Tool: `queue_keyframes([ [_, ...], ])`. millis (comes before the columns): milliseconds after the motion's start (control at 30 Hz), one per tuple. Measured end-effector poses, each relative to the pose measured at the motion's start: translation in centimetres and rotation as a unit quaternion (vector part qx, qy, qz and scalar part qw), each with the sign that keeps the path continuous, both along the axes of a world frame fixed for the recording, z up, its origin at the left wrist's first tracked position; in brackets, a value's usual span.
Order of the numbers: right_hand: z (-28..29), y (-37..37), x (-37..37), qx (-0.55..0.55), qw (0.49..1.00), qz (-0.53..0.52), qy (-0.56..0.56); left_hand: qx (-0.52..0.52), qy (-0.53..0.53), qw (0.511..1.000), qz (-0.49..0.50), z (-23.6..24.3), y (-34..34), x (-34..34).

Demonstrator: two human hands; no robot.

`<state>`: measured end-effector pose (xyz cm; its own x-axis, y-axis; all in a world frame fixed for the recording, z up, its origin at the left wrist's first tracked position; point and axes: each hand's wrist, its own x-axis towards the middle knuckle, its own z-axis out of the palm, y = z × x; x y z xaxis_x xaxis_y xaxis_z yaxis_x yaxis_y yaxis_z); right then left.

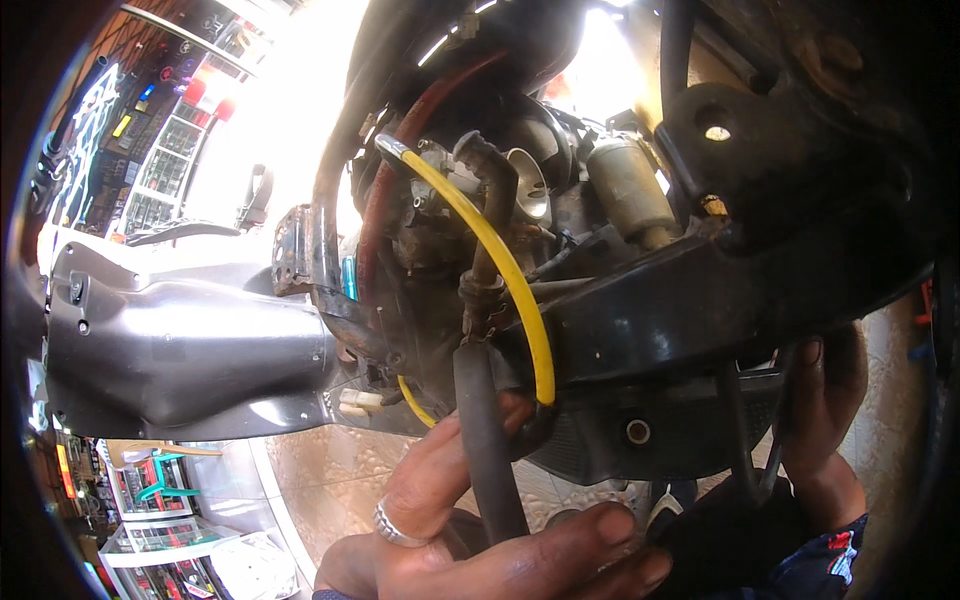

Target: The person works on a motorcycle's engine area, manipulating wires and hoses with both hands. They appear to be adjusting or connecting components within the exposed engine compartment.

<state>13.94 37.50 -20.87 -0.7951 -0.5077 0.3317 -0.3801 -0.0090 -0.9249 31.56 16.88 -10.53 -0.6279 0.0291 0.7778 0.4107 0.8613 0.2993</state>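
My left hand (425,490), with a silver ring, is at the lower middle. One of its fingers passes behind a black rubber hose (485,430), and the thumb lies across in front of the hose's lower end. That fingertip meets the dark lower end of a yellow cable (515,280), which arches up over the scooter's engine area. The hose hangs from a dirty elbow pipe (490,225). My right hand (825,400) is raised with curled fingers under the black frame (690,310), beside a looped black cable (745,440). What it grips is hidden.
Above the frame sits a greyish metal cylinder (630,190). A red-brown hose (380,210) runs up at its left. A white connector (360,402) hangs below a grey body panel (190,345). Glass display cases (165,545) stand at the lower left, on the tiled floor (335,485).
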Motion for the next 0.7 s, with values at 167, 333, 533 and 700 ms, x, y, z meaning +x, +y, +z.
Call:
queue_keyframes([
  [167, 0.3, 0.2, -0.1, 0.024, 1.0, -0.004, 0.019, 0.035, 0.005, 0.998, 0.057, -1.6, 2.1, 1.1],
  [333, 0.4, 0.3, 0.1, 0.027, 0.999, 0.005, -0.019, -0.038, 0.014, 0.999, -0.005, -3.1, -0.6, 2.9],
  [533, 0.3, 0.3, 0.2, 0.028, 1.0, 0.004, -0.01, -0.038, 0.01, 0.999, -0.007, -1.9, -0.2, 1.7],
  [700, 0.4, 0.3, 0.2, 0.033, 0.999, 0.006, -0.015, -0.038, 0.003, 0.999, -0.007, -1.7, -0.4, 2.0],
])
